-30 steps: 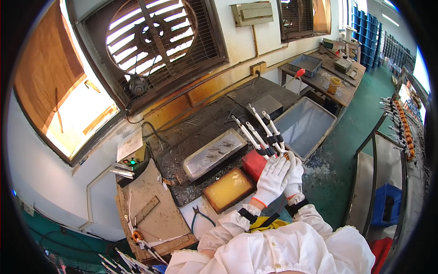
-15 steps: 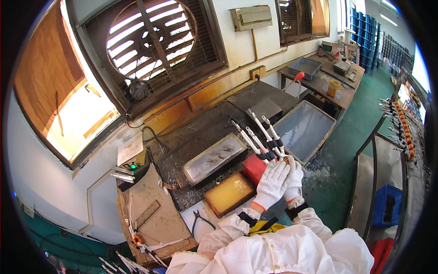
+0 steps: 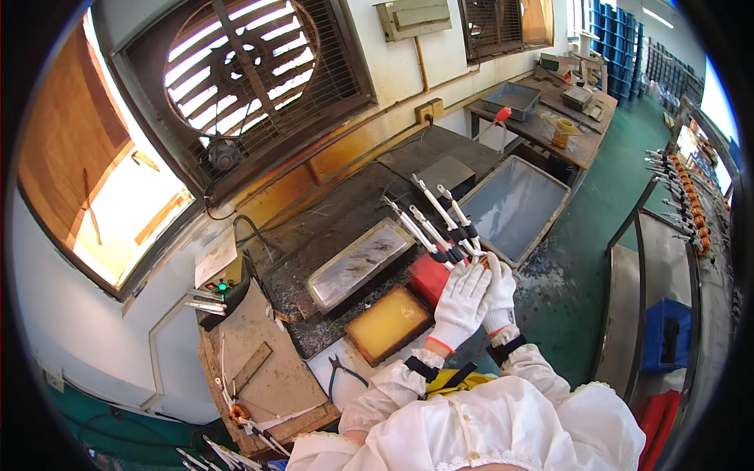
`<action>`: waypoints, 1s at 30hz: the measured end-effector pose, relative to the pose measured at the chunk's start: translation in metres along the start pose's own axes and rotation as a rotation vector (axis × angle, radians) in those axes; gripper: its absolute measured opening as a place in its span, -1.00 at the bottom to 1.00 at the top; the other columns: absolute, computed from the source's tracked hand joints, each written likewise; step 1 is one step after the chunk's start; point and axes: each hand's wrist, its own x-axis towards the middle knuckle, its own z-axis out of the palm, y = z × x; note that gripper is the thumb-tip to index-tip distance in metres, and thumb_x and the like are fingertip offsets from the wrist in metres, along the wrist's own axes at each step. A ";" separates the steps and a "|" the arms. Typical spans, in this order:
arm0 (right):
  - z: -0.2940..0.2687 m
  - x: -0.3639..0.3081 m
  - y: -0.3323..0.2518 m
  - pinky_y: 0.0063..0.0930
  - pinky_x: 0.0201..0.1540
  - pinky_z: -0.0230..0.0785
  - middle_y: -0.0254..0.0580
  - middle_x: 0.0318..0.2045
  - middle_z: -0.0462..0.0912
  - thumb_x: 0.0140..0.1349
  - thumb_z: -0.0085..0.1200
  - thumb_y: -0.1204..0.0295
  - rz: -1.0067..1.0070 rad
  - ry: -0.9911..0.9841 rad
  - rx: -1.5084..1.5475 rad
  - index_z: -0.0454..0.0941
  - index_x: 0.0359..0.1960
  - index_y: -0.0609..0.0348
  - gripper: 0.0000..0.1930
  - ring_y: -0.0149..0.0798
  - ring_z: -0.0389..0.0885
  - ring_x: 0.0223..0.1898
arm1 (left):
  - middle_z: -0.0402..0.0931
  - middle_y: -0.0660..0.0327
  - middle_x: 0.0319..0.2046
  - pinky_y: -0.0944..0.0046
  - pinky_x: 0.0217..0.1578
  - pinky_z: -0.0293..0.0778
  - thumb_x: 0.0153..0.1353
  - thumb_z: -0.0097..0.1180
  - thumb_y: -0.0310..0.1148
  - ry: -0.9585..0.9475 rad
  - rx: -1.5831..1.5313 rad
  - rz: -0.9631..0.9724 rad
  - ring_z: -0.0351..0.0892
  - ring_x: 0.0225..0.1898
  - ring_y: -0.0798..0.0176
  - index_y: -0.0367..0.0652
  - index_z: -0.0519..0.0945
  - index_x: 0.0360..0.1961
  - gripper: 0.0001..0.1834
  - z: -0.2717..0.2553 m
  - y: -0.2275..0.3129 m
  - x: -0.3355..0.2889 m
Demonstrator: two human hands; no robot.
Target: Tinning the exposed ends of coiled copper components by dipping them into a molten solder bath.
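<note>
My left hand (image 3: 460, 302) and my right hand (image 3: 499, 295), both in white knit gloves, are pressed together around a copper-wound coil (image 3: 484, 263). Most of the coil is hidden by the gloves; only a bit of orange winding shows. From it several white-sleeved leads (image 3: 430, 229) with black bands and metal tips fan out, up and to the left. Below the leads, just left of my left hand, is a red box (image 3: 428, 279). A shallow tray of yellow material (image 3: 389, 320) lies nearer me, and a long trough with a silvery surface (image 3: 360, 267) sits beyond it.
A large grey tray (image 3: 512, 210) lies beyond my hands, beside a metal box (image 3: 445, 174). Pliers (image 3: 342, 374) and another coil (image 3: 239, 413) are at the left. A control box with a green light (image 3: 223, 286) stands near the wall. Rightward is a rack with several coils (image 3: 689, 200).
The whole view has shifted slightly, moving the scene up and left in the picture. Both hands keep their hold on the coil, and its leads point much the same way.
</note>
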 end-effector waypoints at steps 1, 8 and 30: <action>0.001 -0.001 0.001 -0.17 -0.18 0.54 0.09 -0.11 0.57 0.16 0.08 0.38 0.001 0.000 -0.001 0.48 0.13 0.01 -0.56 0.08 0.63 -0.19 | 0.37 -0.01 0.21 -0.01 0.41 -0.04 0.23 -0.02 -0.20 0.005 0.000 -0.002 0.27 0.29 0.00 -0.25 0.43 0.18 -0.47 0.000 0.001 0.000; -0.001 -0.002 0.000 -0.17 -0.18 0.55 0.06 -0.11 0.55 0.16 0.09 0.39 -0.037 0.030 -0.042 0.48 0.14 -0.01 -0.55 0.08 0.63 -0.18 | 0.38 -0.01 0.19 -0.01 0.40 -0.02 0.25 -0.02 -0.21 0.024 0.005 -0.005 0.29 0.28 0.00 -0.25 0.46 0.15 -0.50 0.000 0.003 0.000; -0.012 -0.003 -0.009 -0.10 -0.19 0.46 -0.02 -0.17 0.57 0.02 0.21 0.31 -0.092 0.110 -0.074 0.43 0.17 -0.01 -0.42 0.07 0.59 -0.20 | 0.45 -0.02 0.09 -0.05 0.31 0.15 0.21 0.04 -0.36 0.143 -0.252 -0.038 0.39 0.18 -0.05 -0.22 0.50 0.08 -0.60 0.003 0.002 -0.005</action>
